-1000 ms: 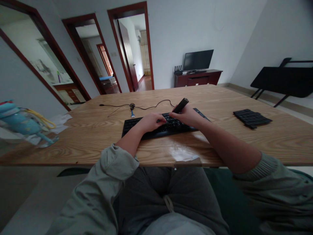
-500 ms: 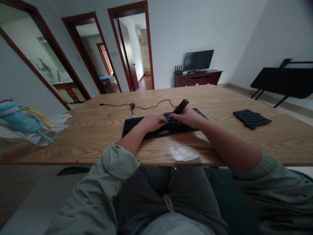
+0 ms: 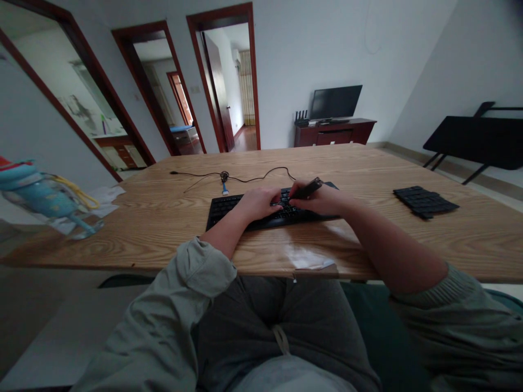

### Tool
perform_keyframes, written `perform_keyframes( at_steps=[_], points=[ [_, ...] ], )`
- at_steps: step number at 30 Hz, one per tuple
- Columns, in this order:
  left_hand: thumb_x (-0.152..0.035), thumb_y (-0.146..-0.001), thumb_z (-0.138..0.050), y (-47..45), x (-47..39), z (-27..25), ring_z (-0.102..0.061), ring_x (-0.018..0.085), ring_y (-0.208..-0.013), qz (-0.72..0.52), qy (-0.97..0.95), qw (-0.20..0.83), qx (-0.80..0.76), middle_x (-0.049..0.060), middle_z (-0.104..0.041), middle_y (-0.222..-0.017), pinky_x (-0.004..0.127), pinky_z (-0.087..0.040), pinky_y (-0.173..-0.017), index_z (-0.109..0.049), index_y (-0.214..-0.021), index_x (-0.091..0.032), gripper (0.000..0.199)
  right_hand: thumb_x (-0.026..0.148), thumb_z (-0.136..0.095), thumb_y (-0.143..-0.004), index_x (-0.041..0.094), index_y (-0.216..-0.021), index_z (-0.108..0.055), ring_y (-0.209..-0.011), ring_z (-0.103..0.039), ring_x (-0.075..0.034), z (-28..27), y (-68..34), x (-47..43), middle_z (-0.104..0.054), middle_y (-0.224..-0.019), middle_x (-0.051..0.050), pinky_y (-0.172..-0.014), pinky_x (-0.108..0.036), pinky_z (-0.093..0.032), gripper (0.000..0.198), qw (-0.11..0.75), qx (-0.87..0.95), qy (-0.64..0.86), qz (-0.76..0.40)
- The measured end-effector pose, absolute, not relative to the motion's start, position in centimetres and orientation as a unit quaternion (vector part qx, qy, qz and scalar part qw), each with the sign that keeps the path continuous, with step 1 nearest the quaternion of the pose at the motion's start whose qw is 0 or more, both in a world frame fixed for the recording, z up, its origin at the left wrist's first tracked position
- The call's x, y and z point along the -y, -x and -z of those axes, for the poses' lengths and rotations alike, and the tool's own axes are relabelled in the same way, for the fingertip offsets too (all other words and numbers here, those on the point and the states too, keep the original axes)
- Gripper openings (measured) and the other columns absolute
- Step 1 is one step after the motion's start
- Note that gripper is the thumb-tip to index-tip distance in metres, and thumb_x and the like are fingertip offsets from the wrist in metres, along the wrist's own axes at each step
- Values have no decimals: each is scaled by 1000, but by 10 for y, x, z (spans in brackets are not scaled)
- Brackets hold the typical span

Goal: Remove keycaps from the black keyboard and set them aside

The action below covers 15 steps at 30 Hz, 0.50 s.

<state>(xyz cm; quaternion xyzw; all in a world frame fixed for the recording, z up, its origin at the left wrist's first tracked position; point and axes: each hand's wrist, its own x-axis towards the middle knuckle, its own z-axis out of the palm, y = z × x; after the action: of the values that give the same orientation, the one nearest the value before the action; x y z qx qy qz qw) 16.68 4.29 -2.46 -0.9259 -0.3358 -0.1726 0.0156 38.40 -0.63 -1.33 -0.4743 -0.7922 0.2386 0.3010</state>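
A black keyboard (image 3: 223, 208) lies on the wooden table in front of me, its middle partly covered by my hands. My right hand (image 3: 324, 199) is wrapped round a thick black stick-shaped tool (image 3: 309, 188), which leans up to the right over the keyboard; its lower end is hidden. Close beside it, my left hand (image 3: 261, 203) rests on the keyboard with thumb and fingers drawn together. Whatever those fingertips hold, if anything, is too small to tell. Between the hands, the key area (image 3: 285, 211) shows pale marks.
A thin black cable (image 3: 257, 179) with a knot and a blue-and-white connector (image 3: 225, 189) runs behind the keyboard. To the right lies a flat black patch of small pieces in rows (image 3: 425, 201), resembling keycaps. A blue bottle (image 3: 44, 190) and papers (image 3: 107, 197) are at the left.
My right hand has tipped the black tool lower and flatter over the keyboard. My left hand stays nearly in place, and the whole view has shifted slightly.
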Motion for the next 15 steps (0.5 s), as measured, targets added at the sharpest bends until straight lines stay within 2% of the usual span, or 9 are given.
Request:
perform_keyframes(
  at_steps=[3,8,11,15],
  points=[
    [-38,-81,-65,-168,-40,24,-60,22,-81,176,920,19,349,6,-67,-87,31,-43,-67,-64,-87,-20,19,34,-66,-73,23,-82,-62,-72,-54,-17,18,-379,-1,-61,-76,-1,-67,-29,-43,15,345,760,481,-268],
    [-39,-80,-66,-169,-38,27,-61,23,-82,194,916,18,350,6,-67,-89,32,-44,-70,-64,-91,-20,22,41,-58,-75,21,-72,-57,-78,-55,-17,31,-346,-18,-61,-77,-1,-77,-30,-45,21,494,651,448,-362],
    [-42,-79,-66,-167,-40,27,-60,23,-80,189,911,12,367,7,-66,-86,32,-43,-69,-64,-88,-19,24,43,-61,-71,21,-68,-50,-69,-53,-15,38,-326,-25,-56,-69,0,-71,-29,-45,25,537,594,444,-403],
    [-48,-76,-67,-150,-52,24,-55,18,-69,187,912,-55,361,3,-62,-74,29,-39,-62,-61,-76,-19,30,45,-60,-72,21,-63,-46,-60,-48,-13,46,-316,-31,-51,-61,2,-63,-27,-42,29,546,588,468,-369]
  ],
)
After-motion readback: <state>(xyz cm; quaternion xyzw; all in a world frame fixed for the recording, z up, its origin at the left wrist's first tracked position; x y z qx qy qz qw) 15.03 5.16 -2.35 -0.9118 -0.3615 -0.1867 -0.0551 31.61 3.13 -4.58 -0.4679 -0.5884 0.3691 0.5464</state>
